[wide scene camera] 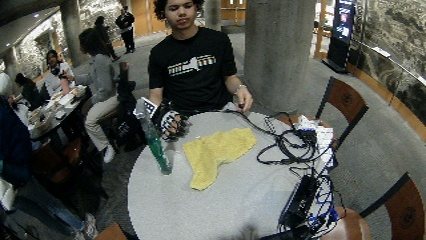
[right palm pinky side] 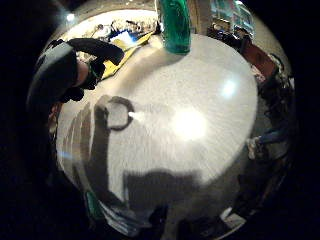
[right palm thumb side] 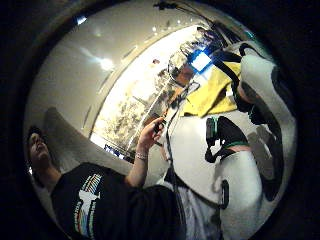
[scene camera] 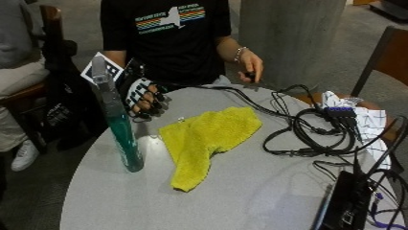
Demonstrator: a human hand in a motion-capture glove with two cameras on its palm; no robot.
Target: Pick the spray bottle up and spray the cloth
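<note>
No readable label on spray bottle (scene camera: 119,125); it stands upright on the desk (scene camera: 255,191), green liquid in the lower part. Yellow cloth (scene camera: 207,139) lies flat just beside it. Grip (scene camera: 141,97): gloved right hand raised above the desk edge near the bottle's top, fingers hanging loosely curled, holding nothing. Cables (scene camera: 312,129) lie coiled beyond the cloth.
</note>
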